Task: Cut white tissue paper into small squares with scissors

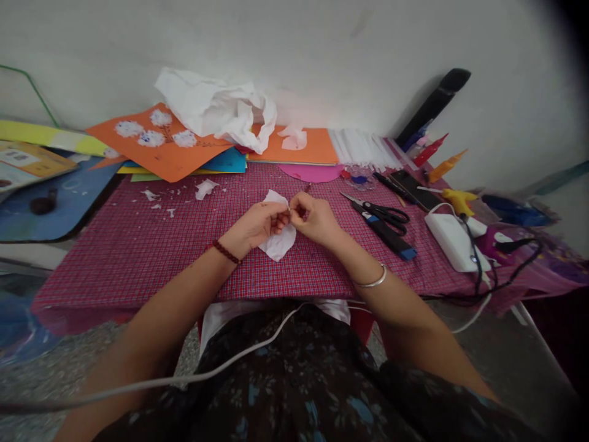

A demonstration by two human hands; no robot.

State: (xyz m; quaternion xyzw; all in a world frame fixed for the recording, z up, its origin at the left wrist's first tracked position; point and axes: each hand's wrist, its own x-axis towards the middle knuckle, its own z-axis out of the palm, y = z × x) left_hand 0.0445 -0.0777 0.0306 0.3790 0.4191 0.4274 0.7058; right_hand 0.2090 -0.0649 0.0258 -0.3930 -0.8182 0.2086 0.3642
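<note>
Above the middle of the table, my left hand (263, 224) and my right hand (315, 220) meet with thumbs and fingertips pinched together. What they pinch is too small and too covered by the fingers to make out. Under and behind them is a piece of white tissue paper (280, 248), its middle hidden by my left fingers. Just beyond my right knuckles shows the thin dark tip of something. Black-handled scissors (380, 212) lie to the right of my right hand, across a black and blue cutter (391, 238).
Crumpled white paper (207, 101) rests on orange card (179, 159) at the back. Torn paper scraps (205, 189) lie left. Rightward are a phone (416, 189), a yellow glue gun (460, 199), a white power strip (453, 240) and cables. A white cable (257, 351) crosses my lap.
</note>
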